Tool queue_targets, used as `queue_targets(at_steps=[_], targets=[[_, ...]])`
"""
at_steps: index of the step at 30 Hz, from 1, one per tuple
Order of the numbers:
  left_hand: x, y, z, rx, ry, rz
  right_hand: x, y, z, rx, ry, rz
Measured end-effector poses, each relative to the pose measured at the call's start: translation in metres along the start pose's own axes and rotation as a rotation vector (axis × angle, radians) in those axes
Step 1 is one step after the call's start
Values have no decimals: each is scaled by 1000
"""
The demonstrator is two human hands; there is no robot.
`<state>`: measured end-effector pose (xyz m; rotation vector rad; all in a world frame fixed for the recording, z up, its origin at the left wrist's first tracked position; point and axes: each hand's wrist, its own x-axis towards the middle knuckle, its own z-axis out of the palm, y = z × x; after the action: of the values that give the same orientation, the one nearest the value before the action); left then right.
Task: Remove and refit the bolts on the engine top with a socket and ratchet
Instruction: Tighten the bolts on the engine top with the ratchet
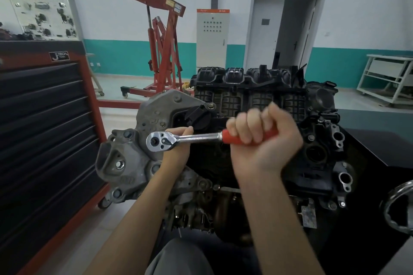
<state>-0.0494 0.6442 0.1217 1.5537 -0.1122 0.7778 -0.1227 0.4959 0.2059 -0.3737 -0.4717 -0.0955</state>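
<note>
- Grey metal engine [125, 163] fills the near centre.
- Right hand [261, 138] is wrapped tight on the ratchet [190, 138] handle.
- Left hand [176, 152] fingers curl beneath its head; the socket is hidden and could slip off its bolt.

The engine [257, 140] sits in front of the person, with a tool cabinet [44, 129] to its left. Behind them stands an engine hoist [163, 51]. A shelf rack [386, 78] is far right.
</note>
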Motion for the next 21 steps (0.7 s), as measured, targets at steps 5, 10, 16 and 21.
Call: queue_targets(at_steps=[5,10,16,21], targets=[[0,-8,3,34,31,-221,63,-8,30,-164,-51,297],[1,-7,-2,46,-68,-202,46,-6,22,-73,44,189],[1,-6,-5,-162,-115,7,-46,25,-14,87,96,-171],[0,0,-4,-58,-84,27,-18,9,-2,-1,16,-91]])
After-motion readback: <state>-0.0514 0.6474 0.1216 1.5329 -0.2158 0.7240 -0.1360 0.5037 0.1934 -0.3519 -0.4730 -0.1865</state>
